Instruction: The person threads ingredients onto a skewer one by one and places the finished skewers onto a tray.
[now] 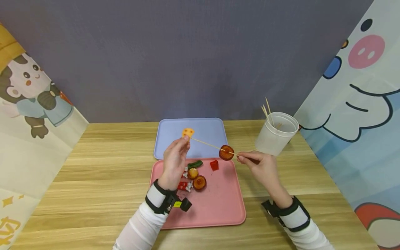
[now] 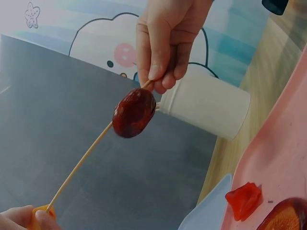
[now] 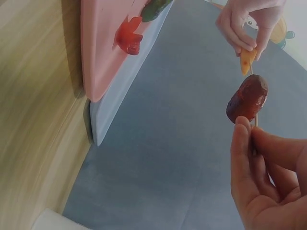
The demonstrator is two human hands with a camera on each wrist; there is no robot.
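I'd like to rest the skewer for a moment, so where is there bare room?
The blue tray, beyond the pink tray, is bare where it shows beneath the skewer. So is the pink tray's near right part, between food pieces and rim. The table left of both trays is open too. Crowded: the pink tray's far-left part, where food pieces bunch.

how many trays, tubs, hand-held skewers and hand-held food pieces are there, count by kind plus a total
Trays: 2, a blue tray and a pink tray
Tubs: 1, the white tub
Hand-held skewers: 1, the thin skewer
Hand-held food pieces: 2, a brown piece and a yellow piece
Total: 6
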